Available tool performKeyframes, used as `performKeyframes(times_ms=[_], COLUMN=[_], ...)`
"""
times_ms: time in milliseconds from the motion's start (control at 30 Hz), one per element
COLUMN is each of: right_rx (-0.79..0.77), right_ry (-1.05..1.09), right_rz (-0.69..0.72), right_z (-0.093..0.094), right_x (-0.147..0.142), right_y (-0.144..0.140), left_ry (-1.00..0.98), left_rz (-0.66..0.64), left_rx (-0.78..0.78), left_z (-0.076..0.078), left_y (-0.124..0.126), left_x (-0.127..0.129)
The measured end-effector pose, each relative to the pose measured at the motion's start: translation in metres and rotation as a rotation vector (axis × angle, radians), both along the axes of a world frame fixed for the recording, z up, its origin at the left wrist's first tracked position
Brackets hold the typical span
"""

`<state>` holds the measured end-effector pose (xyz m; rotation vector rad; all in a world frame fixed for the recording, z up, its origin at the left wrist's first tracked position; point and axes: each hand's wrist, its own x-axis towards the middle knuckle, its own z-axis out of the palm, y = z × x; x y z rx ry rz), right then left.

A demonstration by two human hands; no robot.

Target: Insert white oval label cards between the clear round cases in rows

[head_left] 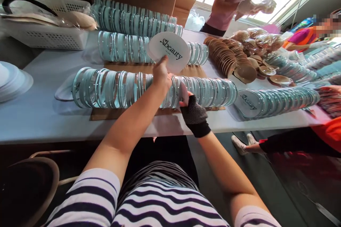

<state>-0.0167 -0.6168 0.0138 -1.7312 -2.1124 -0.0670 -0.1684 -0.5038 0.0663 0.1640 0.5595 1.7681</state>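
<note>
My left hand (161,73) is closed on the lower edge of a white oval-looking disc (170,48) printed "Sbeauty" and holds it tilted above the row. In a black mesh fingerless glove, my right hand (195,113) pinches a thin pale flat piece (184,92), seen nearly edge-on among the row's containers. That long row of clear round containers (114,88) lies on its side on brown cardboard (106,114), right under both hands. My left forearm hides part of it.
More rows of clear containers (122,46) lie behind. Brown discs (220,55) and another clear row (287,101) are to the right. A white basket (61,39) stands at the back left, white discs (13,81) at the left edge. Co-workers (229,0) stand beyond and right.
</note>
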Motion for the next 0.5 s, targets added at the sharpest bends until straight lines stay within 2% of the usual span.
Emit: performKeyframes(times_ms=[200, 300, 433, 500], right_rx=[0.036, -0.022, -0.2, -0.188], right_ry=[0.063, 0.119, 0.347, 0.318], right_rz=[-0.028, -0.016, 0.09, 0.087], right_z=[0.016, 0.017, 0.017, 0.018], right_x=[0.013, 0.014, 0.013, 0.008], right_y=[0.006, 0.018, 0.023, 0.022], left_ry=[-0.015, -0.027, -0.031, -0.028], left_rz=[0.004, 0.007, -0.007, -0.005], left_rx=[0.027, 0.032, 0.03, 0.042], left_z=[-0.001, -0.003, -0.004, -0.005], left_y=[0.001, 0.002, 0.002, 0.002], left_x=[0.001, 0.001, 0.0, 0.0])
